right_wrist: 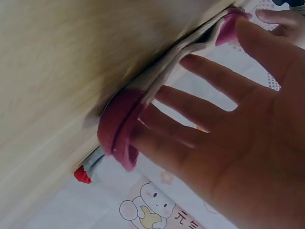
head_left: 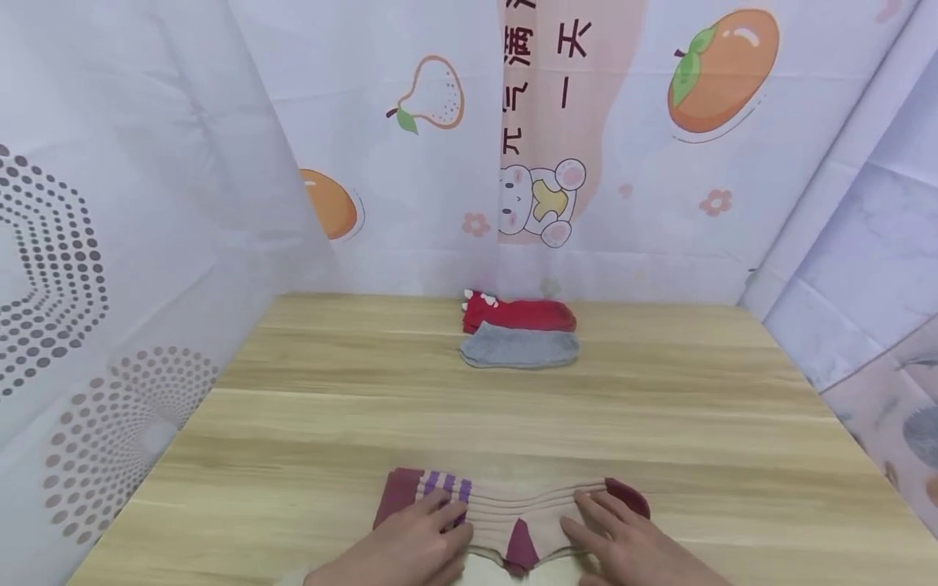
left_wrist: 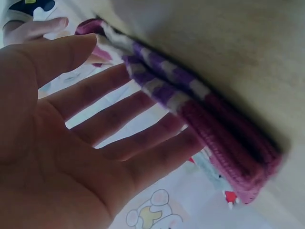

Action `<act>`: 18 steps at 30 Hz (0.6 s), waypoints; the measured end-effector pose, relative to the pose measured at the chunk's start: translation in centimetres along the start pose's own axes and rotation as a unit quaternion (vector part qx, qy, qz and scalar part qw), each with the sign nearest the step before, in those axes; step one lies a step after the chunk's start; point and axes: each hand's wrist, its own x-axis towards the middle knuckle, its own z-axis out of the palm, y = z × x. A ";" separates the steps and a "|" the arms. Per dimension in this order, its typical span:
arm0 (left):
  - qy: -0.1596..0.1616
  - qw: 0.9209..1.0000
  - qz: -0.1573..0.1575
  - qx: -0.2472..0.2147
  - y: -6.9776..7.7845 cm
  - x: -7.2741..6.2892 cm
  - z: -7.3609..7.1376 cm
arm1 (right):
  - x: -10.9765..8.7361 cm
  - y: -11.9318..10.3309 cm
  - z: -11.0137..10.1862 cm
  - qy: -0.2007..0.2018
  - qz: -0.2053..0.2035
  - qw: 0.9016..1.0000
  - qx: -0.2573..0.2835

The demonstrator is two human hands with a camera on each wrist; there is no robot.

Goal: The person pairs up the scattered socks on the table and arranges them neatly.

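Observation:
A cream sock (head_left: 506, 509) with a maroon cuff, heel and toe and purple stripes lies flat near the table's front edge. In the left wrist view its cuff (left_wrist: 228, 143) shows two layers, one on the other. My left hand (head_left: 414, 541) rests its spread, straight fingers on the striped end. On the toe end my right hand (head_left: 633, 541) lies with its fingertips touching the fabric. The maroon toe (right_wrist: 121, 124) shows beside those fingers in the right wrist view. Neither hand grips the sock.
A grey sock (head_left: 520, 347) lies toward the back of the wooden table (head_left: 330, 407), just in front of a red sock (head_left: 523, 315) with white bits at one end. Printed white curtains (head_left: 432, 179) hang behind the table and along both sides.

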 end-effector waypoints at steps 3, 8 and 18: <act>-0.017 1.000 -0.005 -0.015 0.1 0.1 -0.1 | -0.1 0.2 0.0 -0.025 0.027 0.999 0.037; -0.022 0.998 -0.014 -0.049 -0.2 0.4 -0.2 | 0.1 0.4 -0.3 -0.052 0.067 0.992 0.093; -0.045 0.996 -0.023 -0.077 -0.7 1.1 -0.7 | 0.4 0.4 -0.4 -0.060 0.081 0.991 0.088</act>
